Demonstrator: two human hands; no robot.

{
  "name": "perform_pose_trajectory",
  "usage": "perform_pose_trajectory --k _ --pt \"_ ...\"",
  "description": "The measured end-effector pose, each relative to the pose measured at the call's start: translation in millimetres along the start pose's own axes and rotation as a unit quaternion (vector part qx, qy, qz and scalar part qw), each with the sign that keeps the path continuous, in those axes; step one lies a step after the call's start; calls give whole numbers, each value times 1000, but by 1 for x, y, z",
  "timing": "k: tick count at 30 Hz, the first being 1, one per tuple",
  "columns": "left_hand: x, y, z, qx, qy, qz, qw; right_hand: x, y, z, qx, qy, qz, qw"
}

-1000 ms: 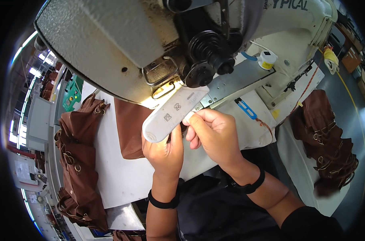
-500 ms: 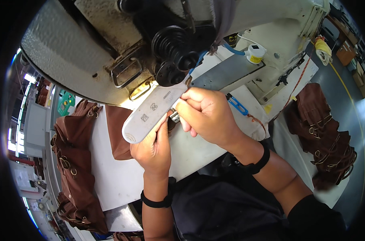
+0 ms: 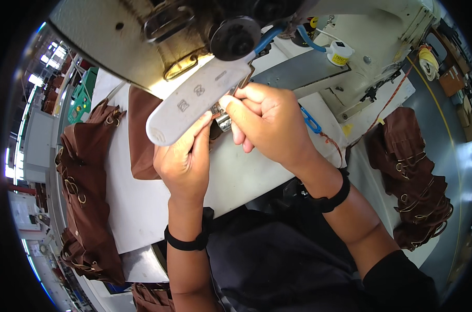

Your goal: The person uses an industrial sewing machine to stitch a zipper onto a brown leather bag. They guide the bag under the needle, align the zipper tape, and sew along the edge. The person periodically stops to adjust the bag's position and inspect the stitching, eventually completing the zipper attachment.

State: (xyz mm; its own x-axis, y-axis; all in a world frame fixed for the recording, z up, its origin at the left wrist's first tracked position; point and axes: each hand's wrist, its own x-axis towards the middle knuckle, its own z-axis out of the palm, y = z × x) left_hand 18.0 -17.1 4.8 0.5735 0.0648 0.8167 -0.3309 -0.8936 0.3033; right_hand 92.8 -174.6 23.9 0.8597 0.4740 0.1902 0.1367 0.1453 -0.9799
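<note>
At the sewing machine head (image 3: 95,26), a pale elongated plate (image 3: 181,112) partly hides the work under it. My left hand (image 3: 183,164) is closed at the plate's lower edge, thumb and index fingertips beside a small shiny metal part (image 3: 224,122); what they grip is hidden. My right hand (image 3: 264,125) is closed, thumb and index fingertips pinched at the same spot beneath the plate, on something too small to make out. A brown bag piece (image 3: 142,135) lies behind my left hand on the white tabletop (image 3: 236,179).
Brown bags with buckles (image 3: 85,203) heap along the left side, more (image 3: 402,171) at the right. A green control box (image 3: 82,99) stands back left. A blue plastic tool (image 3: 309,118), a small white bottle (image 3: 339,53) and a yellow-white bundle (image 3: 428,67) are to the right.
Both hands now appear higher and further left in the view, as do the plate and machine head. My right fingertips have moved in closer under the plate, beside the metal part.
</note>
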Motion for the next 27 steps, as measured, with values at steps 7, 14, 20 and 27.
perform_pose_trajectory --k 7,14,20,27 --pt "1 3 -2 8 -11 -8 1000 -1 -1 0 9 -5 -4 1000" --pt "2 1 1 -17 -11 -8 1000 0 0 -1 4 -2 -8 1000" --pt "0 -2 2 -12 -5 -19 1000 -3 3 0 5 13 -1 1000" --pt "-2 4 7 6 4 -18 1000 -39 -17 -36 -87 39 -62 994"
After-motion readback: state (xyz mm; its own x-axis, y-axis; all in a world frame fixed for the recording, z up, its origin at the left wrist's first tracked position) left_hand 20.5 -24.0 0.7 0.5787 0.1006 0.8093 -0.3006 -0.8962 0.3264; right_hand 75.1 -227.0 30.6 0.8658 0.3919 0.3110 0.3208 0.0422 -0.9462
